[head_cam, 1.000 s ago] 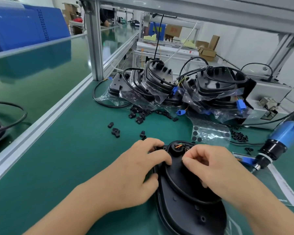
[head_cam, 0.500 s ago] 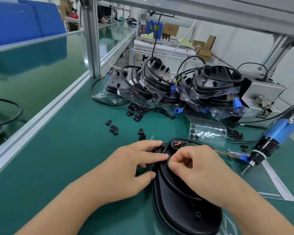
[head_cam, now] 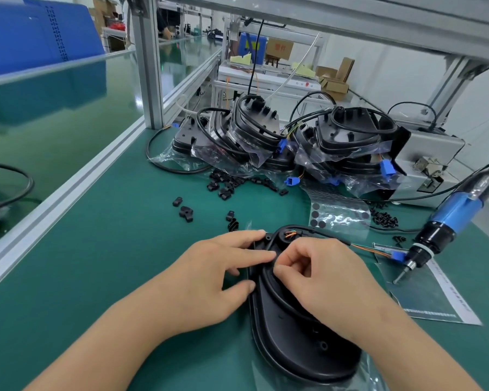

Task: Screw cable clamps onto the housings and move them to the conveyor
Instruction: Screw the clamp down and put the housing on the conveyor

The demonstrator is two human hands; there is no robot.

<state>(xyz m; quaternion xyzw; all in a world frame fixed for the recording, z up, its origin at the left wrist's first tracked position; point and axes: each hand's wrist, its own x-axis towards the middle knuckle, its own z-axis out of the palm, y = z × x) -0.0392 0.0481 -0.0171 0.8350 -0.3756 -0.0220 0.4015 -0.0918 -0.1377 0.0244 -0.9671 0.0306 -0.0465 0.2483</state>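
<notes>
Two hands meet on one oval black plastic housing (head_cam: 297, 334) that lies flat on the green counter (head_cam: 102, 263), close in front of us, so we judge we are at the placing step: seating the black round cable (head_cam: 283, 300) and, it seems, a clamp on the housing's upper edge before any screw goes in. Our left hand (head_cam: 209, 280) lies open, fingers straight, its fingertips pressing the housing's left rim to steady it. Our right hand (head_cam: 325, 283) is curled, thumb and forefinger pinched together on the cable's run near the rim; whether a clamp sits between them we cannot tell. The next move calls for holding that spot still and reaching right for the blue-and-black electric screwdriver (head_cam: 446, 221), which rests tip-down on the counter, well apart from the housing. Loose small black plastic clamps (head_cam: 185, 213) lie scattered beyond our left hand, and the tiny black screws (head_cam: 383, 218) lie near the screwdriver.
</notes>
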